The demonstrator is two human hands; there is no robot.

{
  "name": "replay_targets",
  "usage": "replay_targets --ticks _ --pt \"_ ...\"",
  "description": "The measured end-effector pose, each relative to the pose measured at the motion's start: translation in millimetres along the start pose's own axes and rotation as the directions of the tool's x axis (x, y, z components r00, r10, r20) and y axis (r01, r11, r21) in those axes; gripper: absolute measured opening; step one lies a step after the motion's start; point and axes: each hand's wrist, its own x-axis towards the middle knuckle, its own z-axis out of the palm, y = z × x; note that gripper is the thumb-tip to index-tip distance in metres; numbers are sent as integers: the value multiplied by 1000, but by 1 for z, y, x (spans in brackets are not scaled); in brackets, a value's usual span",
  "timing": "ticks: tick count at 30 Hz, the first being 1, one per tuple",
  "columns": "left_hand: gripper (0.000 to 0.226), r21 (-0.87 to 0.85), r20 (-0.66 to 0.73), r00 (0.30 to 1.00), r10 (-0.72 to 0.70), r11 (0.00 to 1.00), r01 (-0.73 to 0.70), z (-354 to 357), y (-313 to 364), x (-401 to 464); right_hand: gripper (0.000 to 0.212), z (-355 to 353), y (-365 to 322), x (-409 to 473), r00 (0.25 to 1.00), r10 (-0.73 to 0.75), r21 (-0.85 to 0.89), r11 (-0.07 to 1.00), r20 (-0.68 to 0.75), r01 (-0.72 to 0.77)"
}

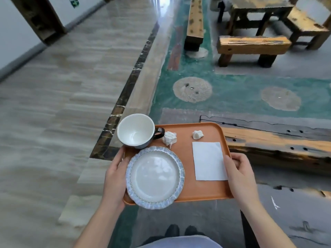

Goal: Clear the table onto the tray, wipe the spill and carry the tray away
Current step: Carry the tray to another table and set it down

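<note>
I hold an orange tray [186, 192] in the air above the floor. My left hand [114, 176] grips its left edge and my right hand [240, 174] grips its right edge. On the tray a white cup [136, 130] with a dark handle stands at the far left. A pale plate [155, 177] with a blue ruffled rim lies in front of it. Two crumpled tissues [169, 137] [197, 134] lie near the far edge. A flat white napkin [208, 161] lies at the right, partly under my right thumb.
A low dark wooden table [279, 138] with yellow streaks stands to the right of the tray. Wooden benches [252, 45] and another table [258, 8] stand further back on a green patterned floor. A tiled corridor [71, 68] runs to the left. My feet [180, 230] show below.
</note>
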Motion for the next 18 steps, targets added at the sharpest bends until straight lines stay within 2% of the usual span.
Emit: replay_targets --ticks 7,10,13,18 --pt "28 -34 -70 997 23 999 -26 13 -1 -5 22 -8 -15 32 983 63 -168 985 173 -34" --pt "35 -38 -70 997 19 999 -22 22 -1 1 23 -11 -15 41 987 53 -169 985 151 -27" --pt "30 -10 -62 998 15 1000 -16 32 0 9 24 -14 -15 47 991 49 -127 991 121 -34" --pt "35 27 -20 1000 18 999 -17 50 11 31 27 -18 -17 69 985 60 -104 994 160 -43"
